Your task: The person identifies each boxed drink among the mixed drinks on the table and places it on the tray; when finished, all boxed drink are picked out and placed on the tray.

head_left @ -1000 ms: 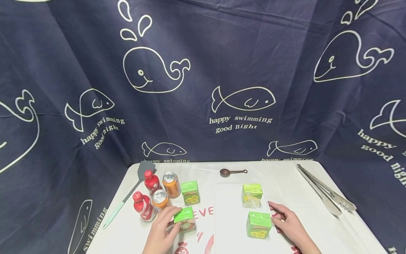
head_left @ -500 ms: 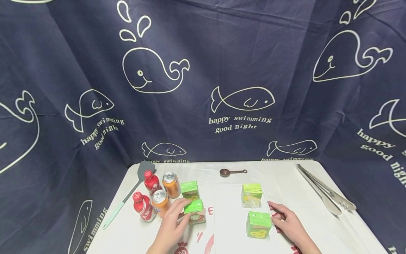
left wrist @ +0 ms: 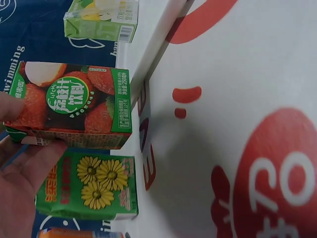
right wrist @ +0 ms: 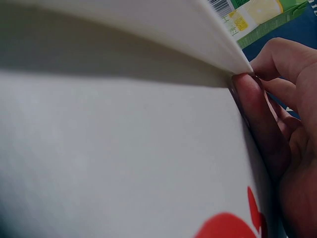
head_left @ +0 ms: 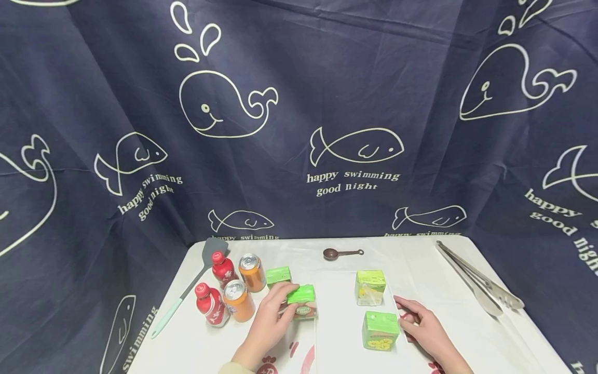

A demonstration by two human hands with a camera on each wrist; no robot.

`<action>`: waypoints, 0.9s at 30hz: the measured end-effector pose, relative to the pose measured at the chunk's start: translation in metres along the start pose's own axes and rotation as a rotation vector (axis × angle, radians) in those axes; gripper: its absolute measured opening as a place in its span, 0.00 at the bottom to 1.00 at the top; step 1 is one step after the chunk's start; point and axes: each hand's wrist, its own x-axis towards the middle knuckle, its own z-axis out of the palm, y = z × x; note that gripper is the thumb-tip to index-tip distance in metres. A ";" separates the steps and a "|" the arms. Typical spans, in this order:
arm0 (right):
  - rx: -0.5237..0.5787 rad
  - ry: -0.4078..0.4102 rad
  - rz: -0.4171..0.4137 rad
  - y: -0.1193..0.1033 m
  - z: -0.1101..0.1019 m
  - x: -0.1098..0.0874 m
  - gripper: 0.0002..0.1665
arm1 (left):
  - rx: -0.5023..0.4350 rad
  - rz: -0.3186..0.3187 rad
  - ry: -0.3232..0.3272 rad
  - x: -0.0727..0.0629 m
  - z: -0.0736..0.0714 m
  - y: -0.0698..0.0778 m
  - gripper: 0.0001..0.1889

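Note:
In the head view my left hand (head_left: 268,319) grips a litchi juice carton (head_left: 301,295) with a green top, thumb on one side and fingers on the other. The carton stands right at the left edge of a white board (head_left: 338,332); the left wrist view shows its strawberry-red litchi print facing the camera. At the board's opposite edge, my right hand (head_left: 425,327) pinches the rim between thumb and fingers, plain in the right wrist view. Two juice cartons rest on the board: a yellow-green one (head_left: 370,288) behind and a green chrysanthemum one (head_left: 380,331) in front.
Another green carton (head_left: 278,276) is partly hidden behind my left hand. Farther left stand two orange cans (head_left: 239,301), two red bottles (head_left: 212,305) and a spatula (head_left: 187,288). A brown measuring spoon (head_left: 331,254) lies at the back, metal tongs (head_left: 481,280) at the right.
My left hand has carried the litchi carton rightward, from beside the front orange can to the board's left edge. The right hand has kept its place on the board.

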 end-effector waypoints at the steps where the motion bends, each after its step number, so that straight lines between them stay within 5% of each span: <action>1: -0.003 0.001 0.001 0.000 0.000 0.000 0.37 | -0.001 0.004 -0.002 0.002 0.002 0.000 0.21; 27: -0.025 -0.006 0.011 -0.002 0.000 0.001 0.37 | -0.024 -0.005 -0.004 0.040 0.042 0.005 0.20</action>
